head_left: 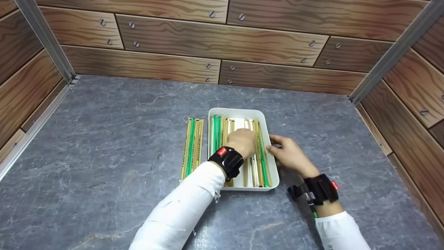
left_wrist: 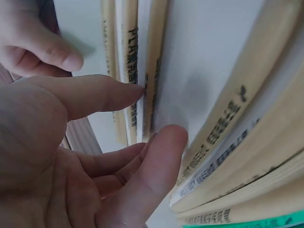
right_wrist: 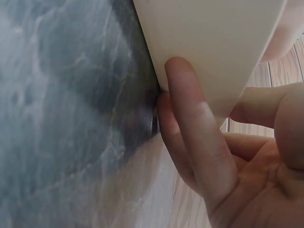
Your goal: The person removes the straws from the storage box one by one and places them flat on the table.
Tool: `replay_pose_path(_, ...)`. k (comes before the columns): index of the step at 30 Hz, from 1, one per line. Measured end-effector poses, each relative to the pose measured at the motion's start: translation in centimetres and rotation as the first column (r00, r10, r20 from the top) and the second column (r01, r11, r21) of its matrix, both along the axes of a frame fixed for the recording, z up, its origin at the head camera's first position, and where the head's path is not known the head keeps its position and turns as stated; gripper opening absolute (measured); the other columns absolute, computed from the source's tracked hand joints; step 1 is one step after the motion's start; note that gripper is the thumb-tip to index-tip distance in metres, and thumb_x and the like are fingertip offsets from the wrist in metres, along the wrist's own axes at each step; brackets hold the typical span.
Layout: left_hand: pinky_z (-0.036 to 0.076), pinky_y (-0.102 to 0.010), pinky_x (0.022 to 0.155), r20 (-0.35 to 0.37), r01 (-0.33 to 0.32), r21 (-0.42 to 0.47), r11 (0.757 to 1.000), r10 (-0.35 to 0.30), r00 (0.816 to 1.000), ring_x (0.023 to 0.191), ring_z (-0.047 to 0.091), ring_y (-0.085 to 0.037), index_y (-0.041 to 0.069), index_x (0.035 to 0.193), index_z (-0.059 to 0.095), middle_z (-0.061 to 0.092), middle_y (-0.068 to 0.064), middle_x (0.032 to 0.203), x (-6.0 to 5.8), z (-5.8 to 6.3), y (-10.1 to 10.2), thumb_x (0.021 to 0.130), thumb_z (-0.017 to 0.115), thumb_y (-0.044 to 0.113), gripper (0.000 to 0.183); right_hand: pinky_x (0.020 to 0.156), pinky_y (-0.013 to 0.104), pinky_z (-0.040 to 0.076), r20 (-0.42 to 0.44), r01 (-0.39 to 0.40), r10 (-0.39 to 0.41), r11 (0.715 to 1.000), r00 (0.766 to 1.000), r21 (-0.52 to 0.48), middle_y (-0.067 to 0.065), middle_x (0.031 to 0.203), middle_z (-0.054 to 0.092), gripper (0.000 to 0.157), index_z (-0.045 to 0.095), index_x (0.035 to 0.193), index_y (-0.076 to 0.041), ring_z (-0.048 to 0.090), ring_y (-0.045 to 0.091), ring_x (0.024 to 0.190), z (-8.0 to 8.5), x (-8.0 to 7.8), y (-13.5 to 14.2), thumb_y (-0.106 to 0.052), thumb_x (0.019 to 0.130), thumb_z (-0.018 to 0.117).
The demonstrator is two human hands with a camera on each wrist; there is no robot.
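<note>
A white rectangular tray (head_left: pixel 274 170) holds rows of long, thin wrapped sticks, which look like drinking straws, in tan, green and white. My left hand (head_left: pixel 241 141) reaches down into it, right of the middle. In the left wrist view, its thumb (left_wrist: pixel 102 95) touches a tan printed straw (left_wrist: pixel 154 61), while a finger (left_wrist: pixel 164 152) stands apart with a gap between. My right hand (head_left: pixel 290 152) holds the tray's right wall. Its fingers (right_wrist: pixel 199 123) lie against the outside and its thumb (right_wrist: pixel 259 104) meets the rim.
Left of the tray lies a bundle of tan and green straws (head_left: pixel 193 146) on the dark grey marbled table (head_left: pixel 121 139). Wood-patterned panels (head_left: pixel 222 38) surround the table at the back and sides. A strap with a camera (head_left: pixel 314 189) sits on my right wrist.
</note>
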State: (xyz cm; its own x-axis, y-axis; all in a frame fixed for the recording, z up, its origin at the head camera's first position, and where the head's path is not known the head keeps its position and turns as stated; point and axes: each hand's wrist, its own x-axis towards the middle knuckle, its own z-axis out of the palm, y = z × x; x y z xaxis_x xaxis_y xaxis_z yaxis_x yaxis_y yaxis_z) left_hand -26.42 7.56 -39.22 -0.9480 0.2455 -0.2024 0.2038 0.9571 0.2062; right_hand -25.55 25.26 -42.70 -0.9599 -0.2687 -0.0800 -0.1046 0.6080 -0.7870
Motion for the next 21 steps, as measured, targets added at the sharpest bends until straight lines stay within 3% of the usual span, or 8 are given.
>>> replay_pose_path(6,0.061,-0.037,0.089,0.033,-0.024,0.01,1.0,0.024,0.999,0.114,0.068,-0.019,0.01,0.12,0.074,0.072,-0.005,0.125,-0.1,-0.2,0.0,0.096,0.065,0.011,0.026,0.062,0.034,0.064,0.031,0.014,-0.013,1.0,0.999,-0.019,0.034,0.138,0.058,0.055,0.041,0.152,0.011,0.072,0.031,0.096,0.2,0.1,-0.1,-0.008,0.103,0.057)
replay_pose_path(17,0.061,-0.037,0.088,-0.019,0.013,0.014,1.0,-0.013,1.0,0.111,0.069,-0.024,0.007,0.117,0.076,0.073,-0.009,0.121,-0.3,-1.0,-0.2,0.095,0.066,0.008,0.023,0.065,0.034,0.064,0.037,0.021,-0.02,1.0,0.999,-0.018,0.033,0.141,0.056,0.055,0.04,0.153,0.01,0.072,0.031,0.098,0.2,0.1,-0.1,-0.008,0.104,0.057)
replay_pose_path(21,0.062,-0.037,0.087,-0.013,-0.004,0.033,0.999,0.004,1.0,0.111,0.069,-0.025,0.006,0.113,0.076,0.073,-0.009,0.119,-0.3,-1.1,-0.4,0.093,0.069,0.009,0.022,0.066,0.034,0.064,0.041,0.019,-0.018,1.0,0.999,-0.02,0.034,0.139,0.057,0.055,0.039,0.153,0.01,0.072,0.03,0.097,0.1,0.1,-0.1,-0.007,0.103,0.056)
